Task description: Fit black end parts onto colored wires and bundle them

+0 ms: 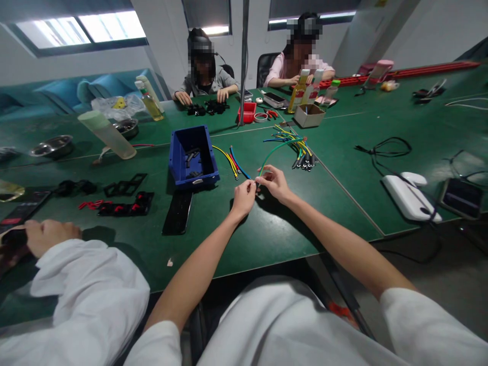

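Note:
My left hand [244,195] and my right hand [275,181] meet above the green table [267,234], fingers pinched together on the near end of a green wire [280,146]. The wire arcs away to a bundle of coloured wires [297,145] with black ends lying further back. Short yellow, red and blue wires [232,160] lie just left of my hands. A blue bin [192,155] holding small black parts stands beyond my left hand, and a black phone [178,212] lies flat in front of it.
A co-worker's white sleeve [76,290] and hand [49,236] rest at the near left. Black and red connector parts [125,203] lie left of the phone. Two people sit at the far side. A white power strip [409,195], cables, bottles, a cardboard box [308,115] and metal bowls are around.

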Demonstrator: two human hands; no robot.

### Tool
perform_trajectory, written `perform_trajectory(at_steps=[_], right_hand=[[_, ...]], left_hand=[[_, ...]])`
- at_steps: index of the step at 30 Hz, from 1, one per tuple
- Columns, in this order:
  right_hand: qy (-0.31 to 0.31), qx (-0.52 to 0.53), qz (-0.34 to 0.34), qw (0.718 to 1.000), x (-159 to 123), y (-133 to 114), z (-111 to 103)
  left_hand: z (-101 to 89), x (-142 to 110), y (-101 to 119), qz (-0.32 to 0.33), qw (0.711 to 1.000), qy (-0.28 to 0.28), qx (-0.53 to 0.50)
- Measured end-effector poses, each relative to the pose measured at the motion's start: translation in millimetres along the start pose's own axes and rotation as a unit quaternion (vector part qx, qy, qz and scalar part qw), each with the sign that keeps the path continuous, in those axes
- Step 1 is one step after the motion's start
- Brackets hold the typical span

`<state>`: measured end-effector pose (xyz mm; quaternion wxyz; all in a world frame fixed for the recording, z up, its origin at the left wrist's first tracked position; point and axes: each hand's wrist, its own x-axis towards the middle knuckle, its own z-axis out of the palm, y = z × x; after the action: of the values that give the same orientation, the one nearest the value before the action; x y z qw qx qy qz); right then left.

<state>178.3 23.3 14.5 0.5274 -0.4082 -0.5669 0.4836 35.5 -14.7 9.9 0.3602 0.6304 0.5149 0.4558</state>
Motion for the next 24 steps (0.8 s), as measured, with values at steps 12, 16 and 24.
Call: perform_trajectory(at_steps=[12,16,24], right_hand=[[0.019,-0.016,0.041,0.999,2,13,6],[0.012,-0.079,0.000,0.997,2,17,5],[-0.007,-0.207,-0.087,0.974,-7,8,5]], left_hand=[[-16.5,9,2,0.034,0.993,-0.066,0.096],[-19.5,11,0,0.021,0.991,-0.076,0.105],[-16.8,9,-2,0.036,0.992,-0.058,0.110]])
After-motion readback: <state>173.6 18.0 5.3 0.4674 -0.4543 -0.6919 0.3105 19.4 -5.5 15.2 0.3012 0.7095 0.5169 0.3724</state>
